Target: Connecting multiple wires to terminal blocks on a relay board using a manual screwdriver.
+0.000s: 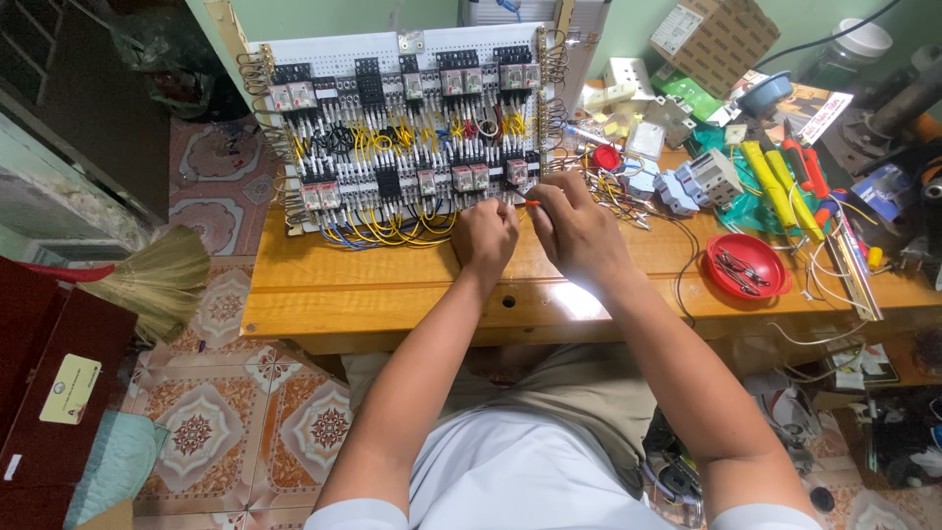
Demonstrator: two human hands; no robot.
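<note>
A white perforated panel (324, 47) leans upright on a wooden table (334, 285); it carries rows of relays and black sockets joined by yellow, blue and black wires. My left hand (484, 236) is closed at the panel's lower right edge, fingertips against the wiring there. My right hand (574, 228) sits beside it, pinching a thin tool with an orange tip (531, 203) pointed at the bottom row of relays. What the left fingers pinch is hidden.
A red bowl (721, 280) holding small metal parts sits right of my hands. Yellow and red handled tools (780, 186), loose relays (711, 177), wire ends, cardboard boxes (716, 34) crowd the table's right side. A straw broom (162, 275) lies left on the tiled floor.
</note>
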